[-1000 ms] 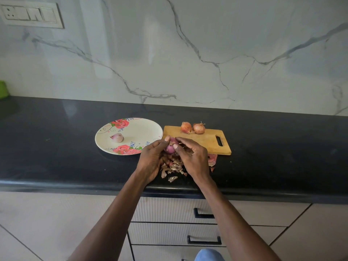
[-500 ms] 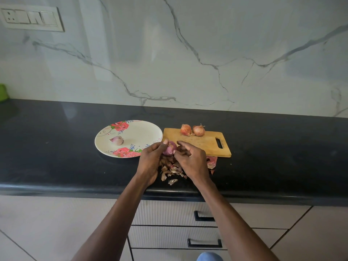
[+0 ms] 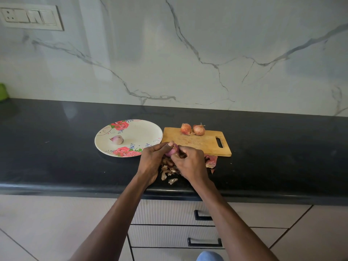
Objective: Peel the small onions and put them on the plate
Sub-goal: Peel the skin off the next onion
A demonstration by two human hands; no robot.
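A small purple onion (image 3: 172,150) is held between both hands above the counter, just in front of the wooden cutting board (image 3: 199,143). My left hand (image 3: 153,161) grips it from the left with the thumb on top. My right hand (image 3: 190,163) has its fingers curled against the onion's right side. One peeled onion (image 3: 117,139) lies on the floral plate (image 3: 143,132) to the left. Two unpeeled onions (image 3: 186,128) (image 3: 199,129) sit at the board's far edge.
A heap of dry onion skins (image 3: 169,173) lies on the black counter (image 3: 56,157) under the hands, with reddish peels (image 3: 211,161) by the board's near right corner. Drawers (image 3: 175,234) are below the counter edge. A green object (image 3: 2,92) sits far left.
Both hands stay together on the onion. The right hand's fingers have curled in tighter against it; the onion has turned slightly between the hands.
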